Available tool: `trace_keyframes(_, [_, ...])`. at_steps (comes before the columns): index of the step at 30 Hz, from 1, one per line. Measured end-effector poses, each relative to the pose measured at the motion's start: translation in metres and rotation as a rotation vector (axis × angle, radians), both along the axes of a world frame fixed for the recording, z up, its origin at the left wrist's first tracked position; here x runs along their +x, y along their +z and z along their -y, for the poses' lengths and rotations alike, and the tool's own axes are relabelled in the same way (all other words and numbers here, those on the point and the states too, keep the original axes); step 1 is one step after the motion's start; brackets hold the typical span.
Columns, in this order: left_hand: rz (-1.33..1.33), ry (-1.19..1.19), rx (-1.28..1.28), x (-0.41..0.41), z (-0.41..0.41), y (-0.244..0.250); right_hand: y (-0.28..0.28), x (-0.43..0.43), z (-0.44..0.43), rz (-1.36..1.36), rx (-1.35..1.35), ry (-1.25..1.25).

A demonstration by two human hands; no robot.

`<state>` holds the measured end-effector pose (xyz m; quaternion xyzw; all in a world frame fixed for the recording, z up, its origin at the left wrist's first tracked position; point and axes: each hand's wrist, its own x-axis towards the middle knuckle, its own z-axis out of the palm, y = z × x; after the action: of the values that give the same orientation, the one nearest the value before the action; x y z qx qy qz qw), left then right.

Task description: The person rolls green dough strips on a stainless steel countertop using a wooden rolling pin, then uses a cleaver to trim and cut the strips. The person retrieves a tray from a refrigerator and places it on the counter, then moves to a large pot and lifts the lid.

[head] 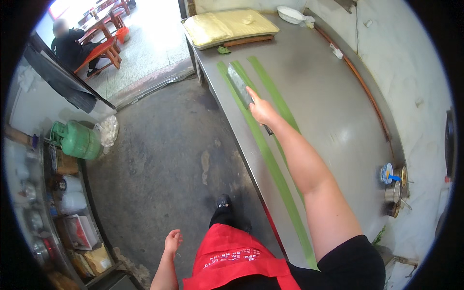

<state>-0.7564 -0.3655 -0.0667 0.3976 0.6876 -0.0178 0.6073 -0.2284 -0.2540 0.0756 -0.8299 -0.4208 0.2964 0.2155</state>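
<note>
My right hand (pixel 261 110) grips a Chinese cleaver (pixel 239 85) by its handle, index finger laid along the blade. The blade lies over or just above long flat green strips, which look like dough. One strip (pixel 275 170) runs along the near edge of the stainless steel table (pixel 340 119). A second strip (pixel 243 74) lies close beside it, partly hidden by my forearm. Farther in lies a third strip (pixel 270 85), its near end behind my arm. My left hand (pixel 173 241) hangs low over the floor, fingers loosely curled, holding nothing that I can see.
At the table's far end sits a tray (pixel 208 46) with a pale yellow slab (pixel 232 27). A white bowl (pixel 290 15), a long wooden rod (pixel 357 74) and metal pots (pixel 392 192) line the wall. A green gas cylinder (pixel 81 139) and shelves stand left; a seated person is beyond the doorway.
</note>
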Motion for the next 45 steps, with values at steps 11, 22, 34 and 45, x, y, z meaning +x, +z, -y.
trace_keyframes(11, [-0.010, -0.079, 0.067, -0.033, 0.066, 0.000, 0.005, -0.035, 0.112, -0.044, 0.043, -0.016])
trace_keyframes(22, [-0.068, -0.119, 0.067, -0.089, 0.167, -0.001, 0.015, -0.078, 0.240, -0.048, -0.021, -0.022])
trace_keyframes(34, [-0.074, -0.118, 0.077, -0.112, 0.221, 0.024, 0.014, -0.109, 0.353, -0.063, -0.019, -0.041])
trace_keyframes(45, [0.074, -0.169, 0.168, -0.150, 0.260, 0.023, -0.001, -0.145, 0.463, 0.105, 0.074, 0.000])
